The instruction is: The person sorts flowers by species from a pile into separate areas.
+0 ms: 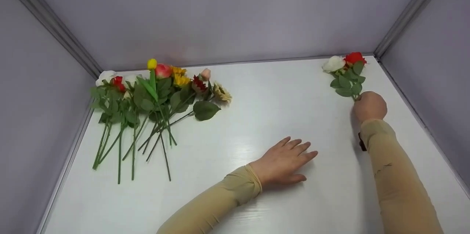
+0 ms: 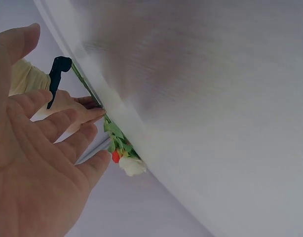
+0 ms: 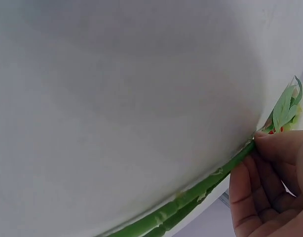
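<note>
At the far right of the table, my right hand (image 1: 371, 106) pinches green stems (image 3: 191, 197) between thumb and fingers. Beyond it lie the heads of a red rose (image 1: 354, 58) and a white rose (image 1: 333, 64), with green leaves below them. The right wrist view shows two stems running side by side close along the table top. My left hand (image 1: 284, 162) is held palm down over the middle of the table, fingers straight and spread, holding nothing. In the left wrist view its palm (image 2: 38, 163) faces the camera, with the roses and right hand behind.
On the left of the white table (image 1: 257, 116) lies a row of artificial flowers: white and red roses, a yellow tulip (image 1: 152, 64), a pink-red bloom (image 1: 163, 71), yellow flowers (image 1: 180, 79) and a cream one (image 1: 222, 93), stems crossing. Grey panels (image 1: 235, 13) enclose the back and sides.
</note>
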The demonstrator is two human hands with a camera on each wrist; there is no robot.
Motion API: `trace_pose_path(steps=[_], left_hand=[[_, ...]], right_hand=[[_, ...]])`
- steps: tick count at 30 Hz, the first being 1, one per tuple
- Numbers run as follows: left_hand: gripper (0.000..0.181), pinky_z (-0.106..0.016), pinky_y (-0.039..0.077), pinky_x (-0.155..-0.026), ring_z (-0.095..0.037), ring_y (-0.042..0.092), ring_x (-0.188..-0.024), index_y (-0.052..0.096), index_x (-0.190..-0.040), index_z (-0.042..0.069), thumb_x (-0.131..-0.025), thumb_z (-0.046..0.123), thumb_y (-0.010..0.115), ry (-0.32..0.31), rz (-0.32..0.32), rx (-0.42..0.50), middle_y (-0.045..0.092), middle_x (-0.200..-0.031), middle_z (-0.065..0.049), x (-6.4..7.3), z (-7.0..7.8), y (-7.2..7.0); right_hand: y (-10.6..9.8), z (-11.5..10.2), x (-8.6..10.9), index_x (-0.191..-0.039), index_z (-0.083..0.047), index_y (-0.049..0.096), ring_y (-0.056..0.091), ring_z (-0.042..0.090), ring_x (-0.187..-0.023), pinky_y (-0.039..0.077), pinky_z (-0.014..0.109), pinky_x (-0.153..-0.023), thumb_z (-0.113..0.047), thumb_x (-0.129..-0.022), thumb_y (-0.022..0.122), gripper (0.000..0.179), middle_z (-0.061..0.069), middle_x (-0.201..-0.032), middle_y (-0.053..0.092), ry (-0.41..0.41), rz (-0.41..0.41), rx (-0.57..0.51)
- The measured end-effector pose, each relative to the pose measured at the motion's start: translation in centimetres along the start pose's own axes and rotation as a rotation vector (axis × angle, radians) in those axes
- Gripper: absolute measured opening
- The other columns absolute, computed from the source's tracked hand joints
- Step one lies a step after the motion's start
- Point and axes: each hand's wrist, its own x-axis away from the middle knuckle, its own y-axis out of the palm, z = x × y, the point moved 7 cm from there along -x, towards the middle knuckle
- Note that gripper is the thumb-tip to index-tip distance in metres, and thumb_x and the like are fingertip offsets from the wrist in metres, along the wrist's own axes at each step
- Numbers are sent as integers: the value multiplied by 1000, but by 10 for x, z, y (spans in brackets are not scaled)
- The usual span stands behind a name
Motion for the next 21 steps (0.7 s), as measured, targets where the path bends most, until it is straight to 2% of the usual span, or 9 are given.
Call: trace_pose_path(steps=[3,6,9,11,15,18,21], left_hand=[[73,-41,22,-123,-21,29,-151,33,-161,26,-100,57,57,-13,1,4,33,-164,-1,3,-5,-2],[69,-41,23,-123,-22,32,-150,36,-160,24,-101,54,57,-33,21,10,36,-163,-2,11,-15,-5],[64,-40,27,-121,-22,37,-147,41,-158,22,-103,49,57,-80,64,25,41,-161,-3,21,-33,-11],[57,-39,32,-119,-22,44,-142,47,-154,19,-104,45,58,-136,113,54,48,-156,-3,30,-50,-16],[40,-38,49,-104,-24,61,-123,64,-139,14,-104,33,61,-293,252,164,65,-135,-4,62,-97,-29],[28,-40,55,-91,-26,67,-110,72,-127,14,-103,26,63,-454,358,261,72,-121,-4,99,-142,-35],[24,-43,56,-84,-26,68,-104,74,-122,14,-103,24,63,-650,415,343,73,-115,-5,143,-191,-32]], right_hand=[[-1,1,1,-92,12,70,61,47,-88,48,61,-78,-3,-92,47,27,31,-93,67,7,-4,-14],[-4,-1,2,-102,15,69,60,51,-97,48,63,-85,-8,-95,49,31,33,-102,67,9,5,-40],[-13,-7,3,-112,16,67,59,53,-106,46,64,-93,-14,-98,51,37,36,-111,64,-20,54,-62],[-19,-14,5,-113,16,67,59,52,-105,46,64,-92,-14,-100,51,37,36,-110,64,-65,105,-71],[-26,-35,12,-110,15,70,60,50,-98,47,63,-87,-13,-101,53,34,34,-103,65,-189,181,-99],[-23,-57,21,-105,11,72,60,49,-98,48,62,-86,-15,-102,56,31,31,-100,67,-281,203,-110],[-12,-85,34,-110,7,73,60,47,-105,46,62,-92,-20,-103,61,30,28,-107,69,-371,182,-105]])
